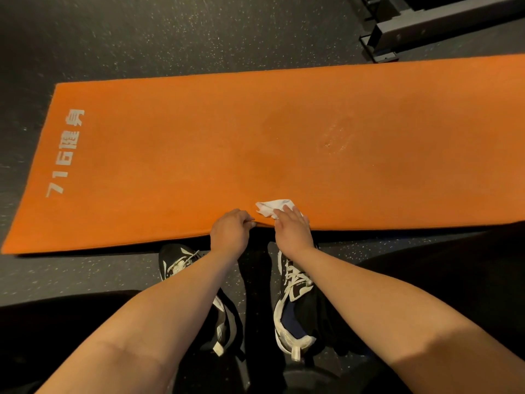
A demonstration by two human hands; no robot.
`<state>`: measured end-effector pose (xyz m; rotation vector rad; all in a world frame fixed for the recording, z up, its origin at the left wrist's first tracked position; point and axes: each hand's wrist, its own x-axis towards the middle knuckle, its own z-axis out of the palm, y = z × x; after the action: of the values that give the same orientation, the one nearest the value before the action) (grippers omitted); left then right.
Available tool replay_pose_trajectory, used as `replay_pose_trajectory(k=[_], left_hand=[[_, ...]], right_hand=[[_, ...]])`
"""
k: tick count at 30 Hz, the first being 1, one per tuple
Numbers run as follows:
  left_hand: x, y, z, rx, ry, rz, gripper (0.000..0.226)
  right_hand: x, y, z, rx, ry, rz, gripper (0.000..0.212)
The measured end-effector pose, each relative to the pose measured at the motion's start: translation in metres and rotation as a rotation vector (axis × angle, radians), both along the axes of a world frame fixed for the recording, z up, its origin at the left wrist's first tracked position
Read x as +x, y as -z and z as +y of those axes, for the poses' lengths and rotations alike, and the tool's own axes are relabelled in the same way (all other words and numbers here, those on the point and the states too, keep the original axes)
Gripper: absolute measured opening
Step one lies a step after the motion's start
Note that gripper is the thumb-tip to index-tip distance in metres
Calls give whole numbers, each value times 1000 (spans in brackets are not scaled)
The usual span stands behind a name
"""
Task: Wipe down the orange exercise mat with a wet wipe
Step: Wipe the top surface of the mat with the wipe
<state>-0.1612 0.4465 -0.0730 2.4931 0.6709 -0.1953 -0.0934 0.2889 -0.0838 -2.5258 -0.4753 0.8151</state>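
The orange exercise mat (199, 143) lies flat across the dark floor, with white lettering at its left end and darker damp patches at its middle and right. A crumpled white wet wipe (270, 207) sits on the mat near its front edge. My right hand (292, 228) presses flat on the wipe, with part of the wipe hidden under the fingers. Just to the left, my left hand (231, 230) pinches the mat's front edge with curled fingers.
My two black-and-white shoes (292, 285) stand on the speckled dark floor (142, 38) just in front of the mat. A grey metal equipment frame (412, 27) sits on the floor beyond the mat at the top right.
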Motion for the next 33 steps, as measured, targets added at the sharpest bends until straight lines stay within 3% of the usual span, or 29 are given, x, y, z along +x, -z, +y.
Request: replay_pose_trajectory(k=[9,16,22,25,28,33], left_hand=[[-32,-15,9,14,-159,67,17],[-51,-9,2,-31,-181,45,14],[-52,-5,-5,-27,-73,69,33],[-45,-8,-10,-39,-70,188,50],[-41,-10,-14,-70,-62,224,51],[-23,-15,-18,-49,-6,278,49]], right_hand=[[-23,-6,32,15,-100,-17,47],[-32,-11,30,-18,-294,-56,47],[-19,-6,13,-230,-100,-105,55],[-36,-7,24,-127,-270,-127,54],[-38,-2,19,-61,-416,-115,51],[-5,-2,14,-249,-110,-57,55]])
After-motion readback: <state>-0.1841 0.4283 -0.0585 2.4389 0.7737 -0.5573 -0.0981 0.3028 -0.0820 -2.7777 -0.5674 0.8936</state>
